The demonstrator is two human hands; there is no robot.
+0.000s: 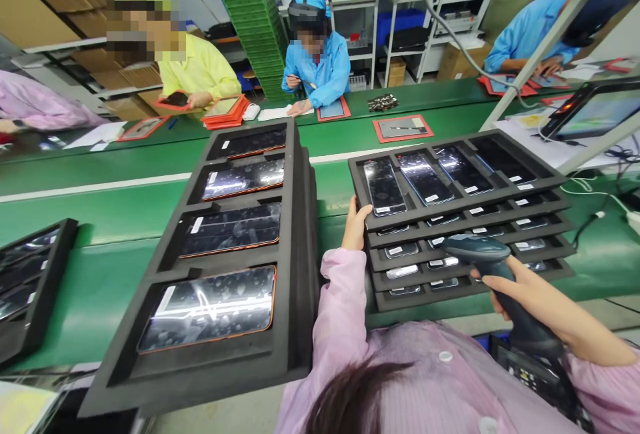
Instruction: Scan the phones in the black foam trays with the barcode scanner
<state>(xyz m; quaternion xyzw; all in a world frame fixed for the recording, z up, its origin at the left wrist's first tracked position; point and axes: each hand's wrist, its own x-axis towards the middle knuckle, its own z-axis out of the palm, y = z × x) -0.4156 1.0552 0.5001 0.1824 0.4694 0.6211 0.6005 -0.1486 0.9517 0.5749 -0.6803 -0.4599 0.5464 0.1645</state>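
A stack of black foam trays point(545, 184) stands on the green belt, and the top one holds several dark phones point(384, 186) with white labels. My left hand point(356, 224) grips the near left corner of the top tray, thumb on its rim. My right hand point(523, 291) is wrapped round the handle of a dark grey barcode scanner point(475, 249). The scanner's head points at the front edges of the stacked trays, where the label ends of more phones show. Both my sleeves are pink.
A second, taller stack of foam trays point(295, 234) with larger orange-edged phones stands to my left. Another tray point(50, 274) sits at the far left. A tilted monitor point(597, 111) is on the right. Across the green conveyor point(125, 214), several other people work over red trays.
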